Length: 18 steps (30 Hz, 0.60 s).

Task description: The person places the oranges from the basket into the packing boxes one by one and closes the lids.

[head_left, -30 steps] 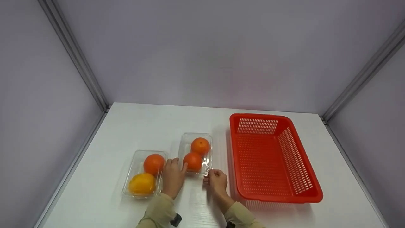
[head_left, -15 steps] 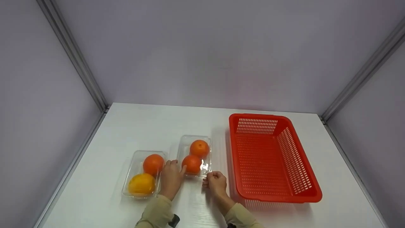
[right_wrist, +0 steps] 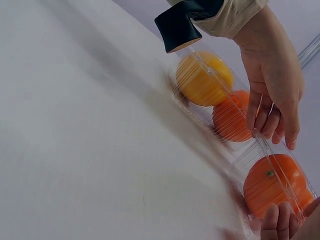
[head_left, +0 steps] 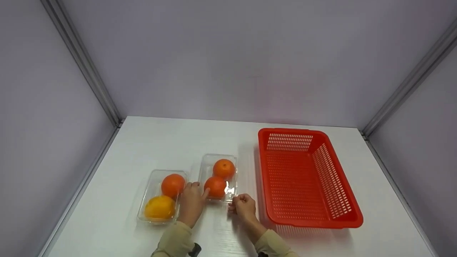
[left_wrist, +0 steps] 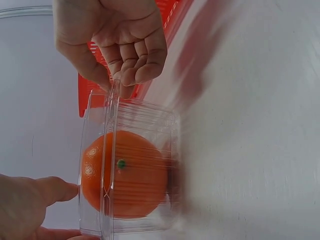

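A clear plastic tray (head_left: 207, 167) with two oranges (head_left: 224, 168) stands mid-table; the near orange (left_wrist: 125, 172) shows through its ribbed wall. My right hand (head_left: 243, 206) pinches the tray's near right corner, thumb and curled fingers (left_wrist: 131, 60) closed on the rim. My left hand (head_left: 192, 200) rests against the tray's near left side with fairly straight fingers (right_wrist: 272, 117) and the thumb (left_wrist: 50, 190) touching the wall. Left of it, a second clear tray (head_left: 151, 185) holds an orange (head_left: 173, 185) and a yellow-orange fruit (head_left: 159, 207).
An empty red slotted basket (head_left: 351, 214) stands just right of my right hand. Pale walls with metal corner posts enclose the white table (head_left: 160, 139) on three sides. My left hand lies in the narrow gap between the two trays.
The tray with two oranges has slid a little toward me, and both hands came back with it. The other tray and the basket have stayed put.
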Motion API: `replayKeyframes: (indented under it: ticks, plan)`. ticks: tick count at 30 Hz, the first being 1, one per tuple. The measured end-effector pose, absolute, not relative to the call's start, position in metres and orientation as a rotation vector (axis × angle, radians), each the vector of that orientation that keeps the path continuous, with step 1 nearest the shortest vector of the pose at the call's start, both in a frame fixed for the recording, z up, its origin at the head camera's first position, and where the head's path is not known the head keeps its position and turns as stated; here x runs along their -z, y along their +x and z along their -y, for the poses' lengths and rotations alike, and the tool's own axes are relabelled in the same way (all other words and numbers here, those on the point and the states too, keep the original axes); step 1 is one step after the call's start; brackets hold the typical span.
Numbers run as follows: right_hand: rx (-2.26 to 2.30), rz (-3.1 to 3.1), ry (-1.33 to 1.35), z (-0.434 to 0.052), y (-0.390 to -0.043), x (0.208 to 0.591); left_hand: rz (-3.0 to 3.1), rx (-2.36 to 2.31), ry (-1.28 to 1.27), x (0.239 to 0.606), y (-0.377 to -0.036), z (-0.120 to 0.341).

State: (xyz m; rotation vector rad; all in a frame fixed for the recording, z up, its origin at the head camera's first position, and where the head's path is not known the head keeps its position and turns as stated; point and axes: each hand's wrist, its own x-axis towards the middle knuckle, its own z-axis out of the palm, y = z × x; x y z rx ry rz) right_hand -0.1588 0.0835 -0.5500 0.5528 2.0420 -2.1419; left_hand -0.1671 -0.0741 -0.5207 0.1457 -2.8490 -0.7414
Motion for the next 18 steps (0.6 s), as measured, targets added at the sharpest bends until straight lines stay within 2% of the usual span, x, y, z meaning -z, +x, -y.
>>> replayKeyframes:
  ticks: [18]
  plan:
    - [2.141, -2.006, 0.575, -0.080, -0.155, 0.547, 2.980, 0.730, 0.195, 0.509, -0.175, 0.077]
